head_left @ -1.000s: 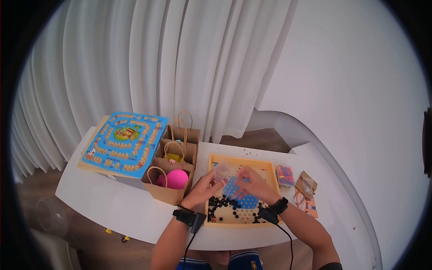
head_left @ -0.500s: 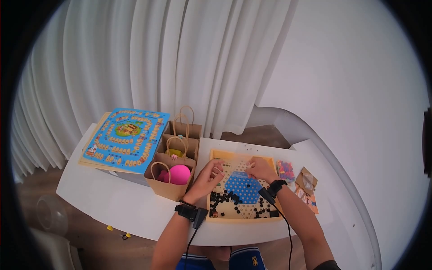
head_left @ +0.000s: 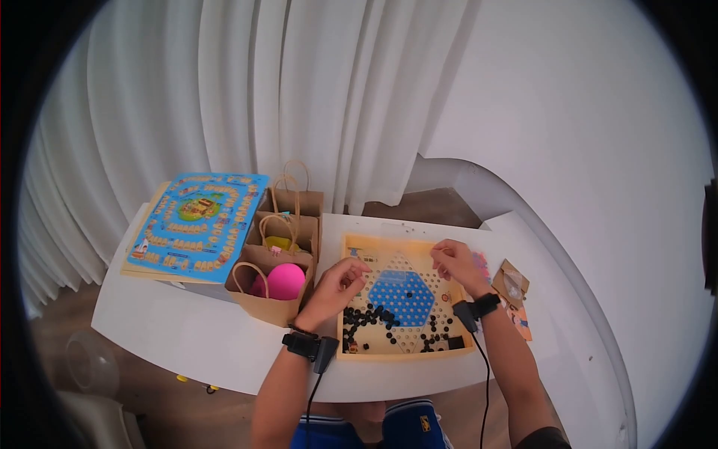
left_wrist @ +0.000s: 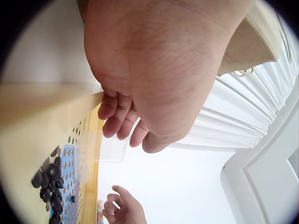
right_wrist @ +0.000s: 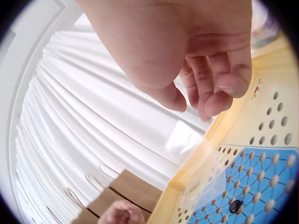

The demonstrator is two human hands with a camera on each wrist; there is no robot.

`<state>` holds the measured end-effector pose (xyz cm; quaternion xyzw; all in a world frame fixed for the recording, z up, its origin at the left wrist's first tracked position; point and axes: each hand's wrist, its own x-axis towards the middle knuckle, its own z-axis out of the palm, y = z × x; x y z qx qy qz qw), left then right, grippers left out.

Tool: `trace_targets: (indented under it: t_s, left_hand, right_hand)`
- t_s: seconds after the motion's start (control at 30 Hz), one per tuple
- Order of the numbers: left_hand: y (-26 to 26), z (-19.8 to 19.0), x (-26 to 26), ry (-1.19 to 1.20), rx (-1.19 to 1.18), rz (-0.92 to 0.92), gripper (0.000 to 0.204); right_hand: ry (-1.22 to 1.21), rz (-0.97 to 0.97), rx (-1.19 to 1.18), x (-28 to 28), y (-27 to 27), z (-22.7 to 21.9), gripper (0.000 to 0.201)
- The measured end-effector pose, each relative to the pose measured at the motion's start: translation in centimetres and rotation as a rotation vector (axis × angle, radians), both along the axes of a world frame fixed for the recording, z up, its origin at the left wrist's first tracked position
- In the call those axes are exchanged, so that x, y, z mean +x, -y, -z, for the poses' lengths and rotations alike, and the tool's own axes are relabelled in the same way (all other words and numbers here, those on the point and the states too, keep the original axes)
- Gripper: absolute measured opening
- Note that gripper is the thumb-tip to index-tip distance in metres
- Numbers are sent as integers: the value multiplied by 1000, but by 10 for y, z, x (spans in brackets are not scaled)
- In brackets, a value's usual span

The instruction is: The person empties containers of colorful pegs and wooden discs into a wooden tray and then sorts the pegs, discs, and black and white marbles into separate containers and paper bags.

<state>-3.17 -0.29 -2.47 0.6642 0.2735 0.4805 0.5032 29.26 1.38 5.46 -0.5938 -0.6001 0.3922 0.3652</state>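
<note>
A wooden-rimmed game board (head_left: 407,355) with a blue hexagon of holes (head_left: 404,303) lies on the table. My left hand (head_left: 336,288) hovers by its left rim, fingers loosely bent and holding nothing. Over the far right corner hangs my right hand (head_left: 458,263), its fingers loosely curled around nothing. Between the hands, a clear plastic container (left_wrist: 111,148) sits across the far part of the board; its see-through walls also show in the right wrist view. Many black pieces (head_left: 370,316) lie scattered along the near side, and a single black piece (right_wrist: 235,206) rests on the blue hexagon.
Brown paper bags (head_left: 277,303) stand left of the board, one with a pink ball (head_left: 286,281). Farther left lies a blue game board (head_left: 198,224) on a stack. A small brown packet (head_left: 512,280) and an orange card (head_left: 522,323) are at the right.
The clear plastic held between both hands was lowered onto the far part of the board and let go. My hands then drew apart, the right one moving rightward.
</note>
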Motion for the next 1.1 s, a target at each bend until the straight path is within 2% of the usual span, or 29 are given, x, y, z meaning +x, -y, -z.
trace_targets:
  t_s: [0.13,0.2,0.23,0.27,0.33,0.4,0.47,0.57,0.67,0.83,1.0,1.07,1.1]
  left_hand:
    - [1,-3,-1,-23,-8,-2,17]
    - [0,0,0,-13,-24,12,16]
    - [1,-2,0,-24,-27,1,16]
    - [3,-5,0,-37,-27,-11,15]
    - [5,-9,1,-16,-44,9,15]
    - [6,-12,-1,-31,-25,6,16]
    - [7,-14,-1,-36,-27,16,17]
    - [5,-12,-1,-22,-66,12,18]
    - [6,-13,-1,-32,-55,10,18]
    - [7,-13,-1,-36,-68,24,17]
    - [9,-16,-1,-33,-88,20,16]
    - [8,-14,-2,-32,-79,32,16]
    - [7,-13,-2,-40,-83,28,16]
  right_hand:
    - [-7,34,1,50,49,-2,16]
    - [216,-5,148,75,76,12,14]
    - [367,11,134,77,94,3,12]
    - [367,25,128,78,109,-5,12]
    - [559,-223,208,84,132,-15,18]
    - [580,-234,126,92,146,-7,26]
    - [663,-247,236,89,153,-1,31]
    - [675,-193,237,92,151,5,31]
    - [671,-165,320,98,146,14,29]
    - [604,-120,268,104,142,16,24]
    - [598,-113,367,89,135,9,17]
    - [61,-44,225,79,124,9,13]
    - [53,-46,222,76,118,9,13]
